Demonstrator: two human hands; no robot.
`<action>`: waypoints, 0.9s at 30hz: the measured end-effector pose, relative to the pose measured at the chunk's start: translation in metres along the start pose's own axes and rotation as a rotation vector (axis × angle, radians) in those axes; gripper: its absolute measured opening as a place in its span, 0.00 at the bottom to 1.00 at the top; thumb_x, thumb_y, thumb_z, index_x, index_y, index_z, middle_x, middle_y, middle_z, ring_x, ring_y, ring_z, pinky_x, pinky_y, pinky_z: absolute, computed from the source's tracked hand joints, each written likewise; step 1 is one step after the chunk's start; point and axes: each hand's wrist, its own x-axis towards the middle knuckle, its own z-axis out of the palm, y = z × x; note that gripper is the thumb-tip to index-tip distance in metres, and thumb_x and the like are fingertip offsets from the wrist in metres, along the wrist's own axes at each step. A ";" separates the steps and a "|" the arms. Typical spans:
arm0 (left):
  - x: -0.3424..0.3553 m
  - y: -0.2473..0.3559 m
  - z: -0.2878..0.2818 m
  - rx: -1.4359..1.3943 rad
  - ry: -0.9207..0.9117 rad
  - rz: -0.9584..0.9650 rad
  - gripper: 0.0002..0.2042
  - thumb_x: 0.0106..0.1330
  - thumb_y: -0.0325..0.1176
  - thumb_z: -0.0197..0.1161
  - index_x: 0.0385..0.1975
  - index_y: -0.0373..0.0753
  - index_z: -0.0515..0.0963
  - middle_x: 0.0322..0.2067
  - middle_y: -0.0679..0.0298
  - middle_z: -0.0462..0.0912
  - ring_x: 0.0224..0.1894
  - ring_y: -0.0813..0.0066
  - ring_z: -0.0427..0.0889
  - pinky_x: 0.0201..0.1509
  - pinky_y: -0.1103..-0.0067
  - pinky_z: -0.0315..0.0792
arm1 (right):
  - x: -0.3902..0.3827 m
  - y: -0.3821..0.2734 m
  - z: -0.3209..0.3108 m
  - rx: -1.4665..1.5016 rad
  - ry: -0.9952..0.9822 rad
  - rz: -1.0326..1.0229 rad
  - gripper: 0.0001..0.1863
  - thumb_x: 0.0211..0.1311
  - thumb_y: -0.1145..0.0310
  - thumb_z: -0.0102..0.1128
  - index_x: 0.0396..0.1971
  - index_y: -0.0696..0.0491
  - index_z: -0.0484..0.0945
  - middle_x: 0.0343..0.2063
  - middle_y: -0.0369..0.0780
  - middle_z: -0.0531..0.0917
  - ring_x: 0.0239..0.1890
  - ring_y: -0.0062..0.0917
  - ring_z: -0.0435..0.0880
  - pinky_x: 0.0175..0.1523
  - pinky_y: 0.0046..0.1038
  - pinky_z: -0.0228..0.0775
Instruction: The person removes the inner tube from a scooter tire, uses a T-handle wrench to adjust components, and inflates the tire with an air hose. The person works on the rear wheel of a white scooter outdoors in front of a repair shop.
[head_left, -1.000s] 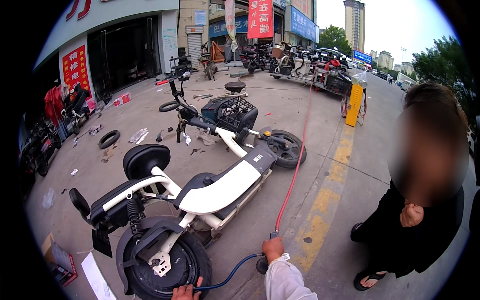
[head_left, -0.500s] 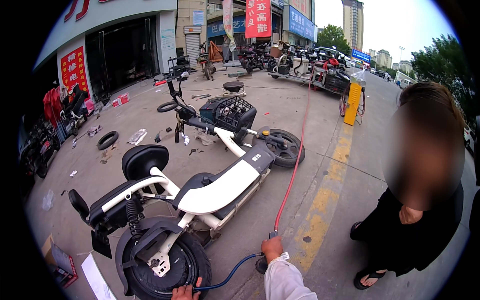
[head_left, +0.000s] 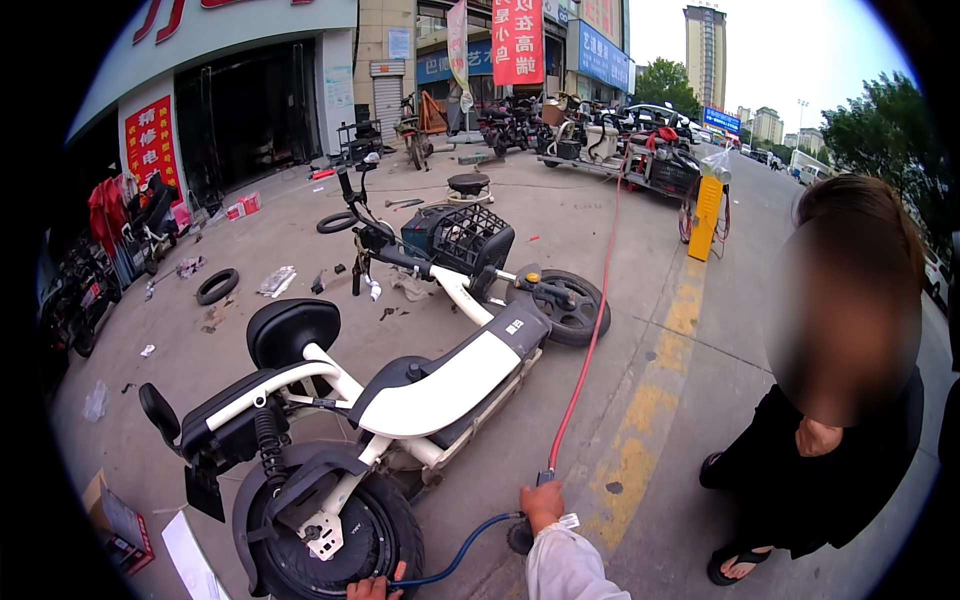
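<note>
A white and black electric scooter (head_left: 440, 385) lies on its side on the pavement, its rear wheel (head_left: 335, 535) nearest me. At that wheel's tyre, my left hand (head_left: 373, 589) is closed on the end of a blue hose (head_left: 455, 562); an orange-red piece sticks up beside the fingers, and the hand is partly cut off by the lower edge. The blue hose runs to a tyre inflator (head_left: 545, 477), whose grip my right hand (head_left: 542, 508) is wrapped around. A round dark gauge (head_left: 520, 537) hangs beside that hand. From the inflator's top a red air hose (head_left: 585, 365) leads away.
A person in black (head_left: 835, 460) stands close on the right. The red hose reaches toward a yellow post-like machine (head_left: 706, 218) and a loaded cart (head_left: 640, 165). Loose tyre (head_left: 217, 286), stool (head_left: 468, 184), open carton (head_left: 118, 525) and scraps lie around.
The view has shifted slightly. Both hands keep their holds; the scooter and hoses stay nearly where they were.
</note>
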 end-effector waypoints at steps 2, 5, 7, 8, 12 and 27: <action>0.000 0.001 0.001 0.005 0.012 0.003 0.15 0.60 0.41 0.59 0.42 0.38 0.77 0.37 0.56 0.79 0.39 0.56 0.76 0.44 0.68 0.70 | 0.007 0.003 0.004 -0.005 0.003 0.013 0.33 0.49 0.53 0.64 0.47 0.61 0.64 0.41 0.52 0.80 0.45 0.44 0.81 0.51 0.39 0.71; -0.005 -0.008 0.004 0.018 0.054 0.014 0.15 0.60 0.41 0.59 0.42 0.39 0.77 0.37 0.56 0.79 0.39 0.56 0.76 0.44 0.68 0.70 | 0.003 -0.003 0.010 -0.024 -0.009 0.001 0.30 0.50 0.55 0.63 0.46 0.60 0.65 0.41 0.52 0.80 0.45 0.45 0.81 0.51 0.40 0.71; -0.007 -0.015 0.007 0.014 0.055 0.017 0.16 0.60 0.42 0.59 0.42 0.39 0.77 0.37 0.56 0.79 0.39 0.55 0.76 0.44 0.68 0.70 | 0.000 -0.005 0.017 -0.051 0.021 -0.028 0.28 0.51 0.56 0.62 0.45 0.60 0.65 0.40 0.52 0.81 0.44 0.45 0.81 0.50 0.41 0.71; -0.007 -0.015 0.007 0.016 0.042 0.005 0.16 0.60 0.42 0.59 0.42 0.39 0.77 0.37 0.56 0.79 0.39 0.55 0.76 0.45 0.69 0.71 | -0.003 -0.005 0.016 -0.024 0.024 -0.034 0.27 0.51 0.58 0.62 0.45 0.60 0.66 0.40 0.53 0.80 0.45 0.46 0.80 0.50 0.41 0.71; -0.003 -0.007 0.011 0.008 0.005 -0.030 0.16 0.60 0.42 0.60 0.43 0.39 0.77 0.40 0.57 0.78 0.41 0.56 0.75 0.45 0.69 0.71 | 0.005 0.010 0.004 0.017 0.072 -0.061 0.25 0.49 0.61 0.61 0.43 0.62 0.68 0.41 0.55 0.79 0.45 0.48 0.79 0.50 0.41 0.71; -0.010 -0.013 0.005 -0.011 0.079 -0.026 0.17 0.57 0.42 0.63 0.43 0.40 0.77 0.39 0.57 0.78 0.40 0.58 0.76 0.42 0.70 0.73 | -0.003 0.011 0.013 -0.018 0.071 -0.135 0.29 0.49 0.60 0.63 0.44 0.63 0.63 0.40 0.57 0.78 0.44 0.50 0.79 0.50 0.41 0.71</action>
